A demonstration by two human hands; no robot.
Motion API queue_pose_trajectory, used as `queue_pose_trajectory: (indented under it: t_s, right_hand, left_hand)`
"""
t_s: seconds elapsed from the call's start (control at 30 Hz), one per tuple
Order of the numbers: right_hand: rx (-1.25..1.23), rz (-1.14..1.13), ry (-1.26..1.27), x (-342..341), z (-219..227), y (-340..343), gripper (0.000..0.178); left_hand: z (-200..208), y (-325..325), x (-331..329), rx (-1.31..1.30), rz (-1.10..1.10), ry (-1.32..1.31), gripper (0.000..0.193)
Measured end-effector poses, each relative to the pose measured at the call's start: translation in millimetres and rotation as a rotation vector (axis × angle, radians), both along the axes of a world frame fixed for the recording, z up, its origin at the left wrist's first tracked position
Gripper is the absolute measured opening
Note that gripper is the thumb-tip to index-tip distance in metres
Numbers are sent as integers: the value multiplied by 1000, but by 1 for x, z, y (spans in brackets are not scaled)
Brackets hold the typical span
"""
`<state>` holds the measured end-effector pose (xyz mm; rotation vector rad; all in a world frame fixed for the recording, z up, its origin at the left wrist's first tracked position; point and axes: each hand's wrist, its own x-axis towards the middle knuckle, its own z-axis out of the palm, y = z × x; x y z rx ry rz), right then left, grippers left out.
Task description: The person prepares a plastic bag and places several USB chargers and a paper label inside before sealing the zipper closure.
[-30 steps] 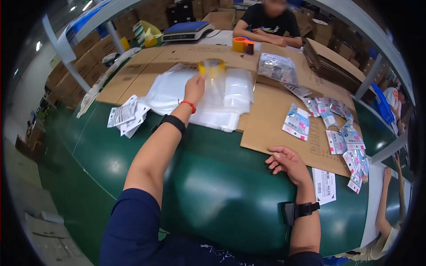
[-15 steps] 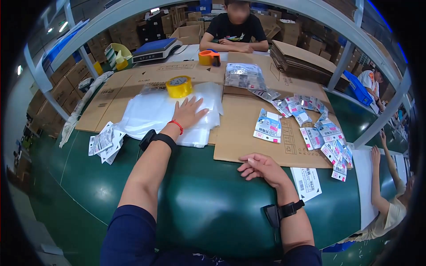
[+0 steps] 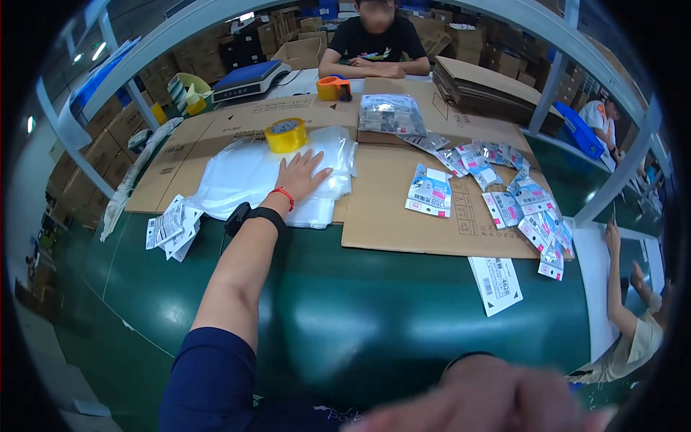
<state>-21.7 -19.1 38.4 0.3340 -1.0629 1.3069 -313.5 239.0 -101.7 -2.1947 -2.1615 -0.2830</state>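
Note:
My left hand (image 3: 301,176) lies flat with fingers spread on a stack of clear plastic bags (image 3: 237,176). Just beyond its fingertips a roll of yellow tape (image 3: 286,135) rests on the bags. My right hand (image 3: 482,399) is raised close to the camera at the lower edge, large and blurred, so its fingers cannot be made out. Right of the bags, several small blue-and-white packets (image 3: 430,191) lie on a flat cardboard sheet (image 3: 389,227). Behind them sits a clear bag filled with packets (image 3: 390,115).
White printed labels lie at the left (image 3: 173,227) and right (image 3: 495,284) on the green table (image 3: 338,302). A tape dispenser (image 3: 333,88), a blue-topped scale (image 3: 248,78) and stacked cardboard (image 3: 489,86) stand farther back. Across the table a person (image 3: 374,47) rests their arms; another person works at right (image 3: 626,309).
My right hand has drawn back from the cardboard's front edge and risen toward the camera. My left hand stays on the plastic bags. The view has shifted slightly.

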Motion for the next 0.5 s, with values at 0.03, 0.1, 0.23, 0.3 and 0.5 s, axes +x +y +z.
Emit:
queue_pose_trajectory:
  t_s: [0.03,0.1,0.23,0.3,0.5]
  right_hand:
    - [-45,63,37,3,9,-5,73]
    - [-139,195,114,10,33,-15,63]
    - [-249,299,139,27,59,-30,58]
    - [-297,234,18,38,66,-35,55]
    - [-365,76,-295,63,95,-54,46]
  left_hand:
    - [0,2,3,10,5,-4,67]
    - [0,4,2,15,5,-5,67]
    - [2,2,3,21,3,2,66]
    - [-2,0,2,0,-10,14,68]
    - [2,-6,8,-2,-3,0,67]
